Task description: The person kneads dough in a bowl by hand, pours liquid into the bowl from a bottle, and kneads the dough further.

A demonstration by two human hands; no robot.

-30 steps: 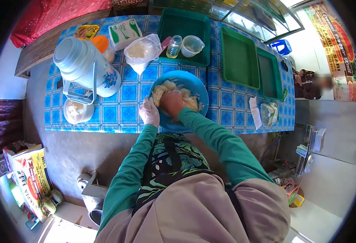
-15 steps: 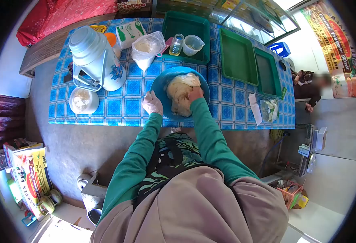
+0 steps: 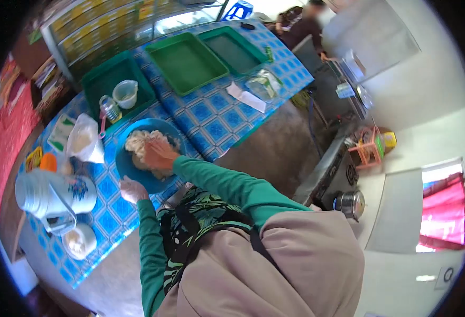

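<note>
A mass of pale dough (image 3: 138,141) lies in the round blue basin (image 3: 124,165) near the table's front edge. My right hand (image 3: 161,153) is open on top of the dough, its fingers stretched out and pressed against the surface. At the basin's near left rim, my left hand (image 3: 132,189), in a thin clear glove, is closed on the edge. Beside the basin stand a plastic bag of white powder (image 3: 84,138), a pink spoon (image 3: 103,127), a small glass jar (image 3: 111,109) and a clear measuring jug (image 3: 125,94).
A large thermos (image 3: 52,193) and a white tub of powder (image 3: 79,242) stand at the table's left. Green trays (image 3: 187,63) line the back, near a white paper strip (image 3: 246,98) and a plastic bag (image 3: 264,84). Another person (image 3: 298,31) sits beyond the table.
My view has turned to the right, so the table looks tilted. My right hand has gone from fingers curled in the dough to lying stretched out on it. My left hand stays at the rim.
</note>
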